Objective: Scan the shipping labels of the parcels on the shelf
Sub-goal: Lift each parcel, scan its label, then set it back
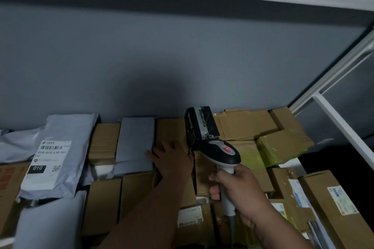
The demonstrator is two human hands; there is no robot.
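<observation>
My right hand (238,190) grips the handle of a black and grey barcode scanner (221,152) with a red mark on top; its head points toward the back of the shelf. My left hand (172,156) lies flat, fingers spread, on a brown cardboard box (171,129) beside a grey wrapped parcel (136,143). A black patterned box (199,125) stands tilted just behind the scanner head. A grey mailer bag (58,157) at the left shows a white shipping label (48,164) with a barcode.
Brown cardboard boxes (247,123) fill the shelf; one wrapped in yellow tape (281,147) lies to the right. Labelled boxes (332,200) sit at the front right. A white shelf frame (342,127) runs along the right side, and a grey wall stands behind.
</observation>
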